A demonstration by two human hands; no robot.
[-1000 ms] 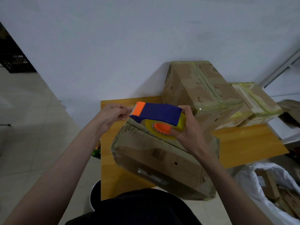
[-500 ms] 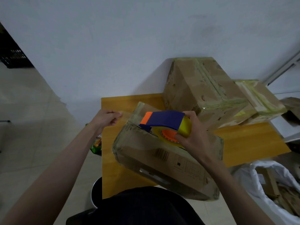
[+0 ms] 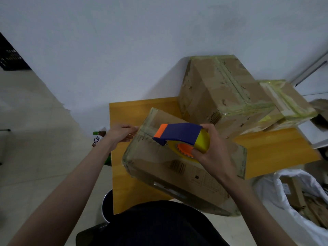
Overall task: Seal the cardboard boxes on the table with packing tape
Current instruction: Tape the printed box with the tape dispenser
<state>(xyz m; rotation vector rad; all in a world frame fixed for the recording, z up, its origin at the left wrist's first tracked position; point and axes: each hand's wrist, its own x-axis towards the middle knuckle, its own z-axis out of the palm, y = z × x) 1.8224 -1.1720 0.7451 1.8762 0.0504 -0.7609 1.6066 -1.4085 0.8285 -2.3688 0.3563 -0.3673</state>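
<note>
Right hand (image 3: 211, 153) grips the tape dispenser (image 3: 179, 134), fingers and thumb curled round its yellow rear end and the orange hub of the tape roll (image 3: 184, 150). Dispenser body is blue with an orange tip; tip points left, held just above the top face of the near cardboard box (image 3: 177, 167). Cannot tell whether the dispenser touches the cardboard.

Left hand (image 3: 122, 133) sits at the box's upper left edge, fingers curled in a pinch on what looks like the free end of clear tape (image 3: 147, 132). The strip itself is transparent and hard to trace; a glossy band runs from that edge toward the dispenser tip.

Near box lies skewed on the wooden table (image 3: 124, 183), near corner overhanging the front edge toward the person. Printed barcode and label marks visible on its side face.

Two more boxes at the back right of the table: a large taped box (image 3: 218, 89) against the wall, yellowish tape crossing its top and sides, and a smaller taped box (image 3: 284, 102) touching its right side.

Right of the table, a white bag (image 3: 276, 189) holds cardboard scraps. Left of the table, low on the floor, bottles (image 3: 99, 137) partly hidden by the left forearm. Dark round bin (image 3: 107, 205) under the table's near left corner. Black crate (image 3: 10, 57) at far left.
</note>
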